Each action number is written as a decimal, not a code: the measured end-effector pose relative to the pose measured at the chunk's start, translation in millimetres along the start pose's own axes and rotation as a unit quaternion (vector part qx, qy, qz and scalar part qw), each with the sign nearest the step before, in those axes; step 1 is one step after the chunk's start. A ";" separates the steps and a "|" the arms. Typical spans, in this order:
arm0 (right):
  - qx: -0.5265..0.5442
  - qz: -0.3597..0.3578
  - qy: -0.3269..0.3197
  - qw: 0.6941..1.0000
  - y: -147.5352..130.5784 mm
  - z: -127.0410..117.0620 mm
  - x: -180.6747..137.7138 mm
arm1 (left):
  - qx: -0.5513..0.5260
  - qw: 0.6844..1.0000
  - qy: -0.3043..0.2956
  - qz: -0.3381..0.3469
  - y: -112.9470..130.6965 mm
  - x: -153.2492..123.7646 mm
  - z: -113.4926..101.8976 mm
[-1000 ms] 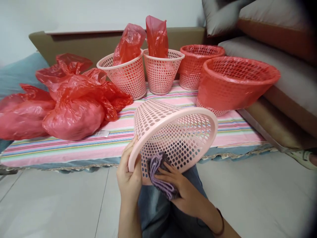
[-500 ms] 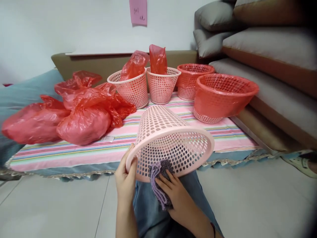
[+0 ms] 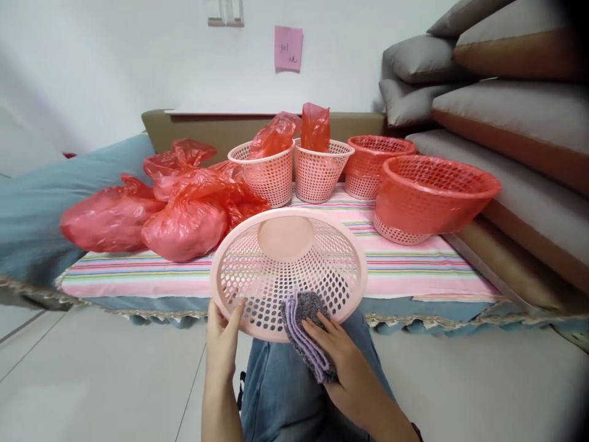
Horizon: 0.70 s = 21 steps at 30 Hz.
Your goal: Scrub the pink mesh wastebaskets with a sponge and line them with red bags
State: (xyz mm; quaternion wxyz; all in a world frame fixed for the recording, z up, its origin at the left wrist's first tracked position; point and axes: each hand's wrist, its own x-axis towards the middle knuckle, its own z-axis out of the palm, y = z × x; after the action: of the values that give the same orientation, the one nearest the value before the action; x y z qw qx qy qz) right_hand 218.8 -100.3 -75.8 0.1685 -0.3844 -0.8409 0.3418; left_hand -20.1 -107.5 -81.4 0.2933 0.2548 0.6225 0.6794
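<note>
A pale pink perforated plastic basket point(image 3: 289, 236) is tipped over my lap, its wide mouth facing me and its solid round base at the far end. My left hand point(image 3: 223, 337) grips the rim at the lower left, thumb on the inside. Pressed under the fingers of my right hand point(image 3: 335, 350) is a folded grey cloth with purple edging point(image 3: 306, 337). The cloth lies over the basket's lower rim and reaches onto the inner wall. My right palm is partly hidden.
Two pink baskets with red bags in them point(image 3: 267, 172) and two red-lined baskets point(image 3: 423, 196) stand on a striped cloth point(image 3: 151, 276). Full red plastic bags point(image 3: 184, 227) lie to the left. Grey and brown cushions point(image 3: 510, 110) are stacked at the right.
The basket has turned so its mouth faces me more squarely and its base shows. Both hands stay on it and on the cloth. The view has shifted left and up.
</note>
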 end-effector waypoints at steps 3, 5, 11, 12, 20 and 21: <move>-0.002 0.003 -0.004 1.000 1.3 8.9 4.0 | 0.005 0.999 -0.041 -0.035 2.1 -2.7 -6.7; 0.005 0.013 0.004 1.000 5.4 12.8 5.0 | 0.008 0.997 -0.067 -0.040 5.3 -4.5 -5.0; 0.117 0.063 0.081 0.988 33.2 15.3 0.6 | -0.037 0.989 -0.145 0.009 -0.5 -12.8 30.3; 0.144 0.069 0.093 0.983 37.3 15.1 -0.4 | -0.039 0.987 -0.157 0.018 -4.4 -15.2 38.7; 0.222 0.064 0.124 0.965 43.6 12.0 0.5 | 0.001 0.988 -0.154 0.008 -43.1 -17.2 65.4; 0.224 0.067 0.125 0.964 43.6 12.1 0.9 | 0.008 0.988 -0.155 0.009 -45.9 -16.3 65.0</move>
State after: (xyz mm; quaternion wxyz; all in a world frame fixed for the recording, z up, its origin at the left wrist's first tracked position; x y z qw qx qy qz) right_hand 234.8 -84.5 -115.1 0.3310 -0.4316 -0.6873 0.4814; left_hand 41.2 -71.4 -120.6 0.3779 0.3649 0.5725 0.6295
